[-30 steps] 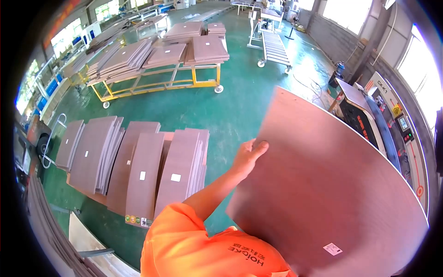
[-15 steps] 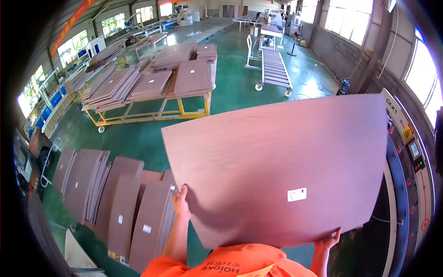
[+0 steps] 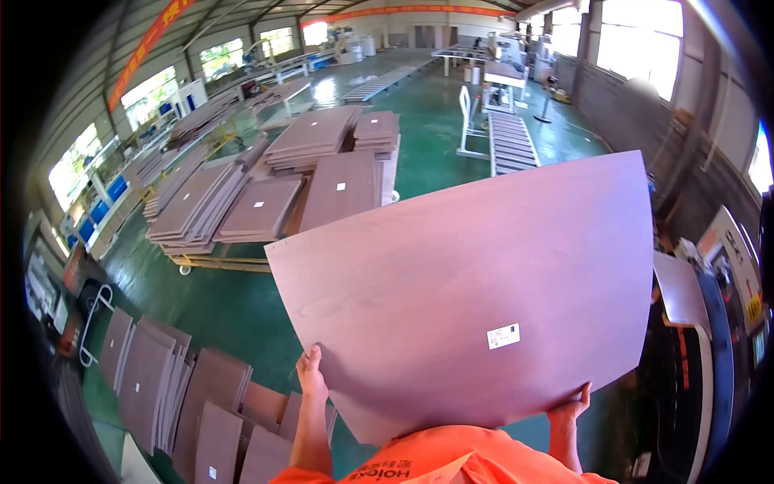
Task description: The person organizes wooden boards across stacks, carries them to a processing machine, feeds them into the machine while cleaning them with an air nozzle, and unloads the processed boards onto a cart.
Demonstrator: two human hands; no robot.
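Just ahead of our orange shirt, the brown panel is tilted, our left hand gripping its edge at eight o'clock and our right hand gripping at five. We should share its weight evenly and keep both grips firm. Toward ten o'clock, a yellow cart bears stacks of labelled boards.

Both forearms forward and well apart, left fingers and right fingers in gripping pose
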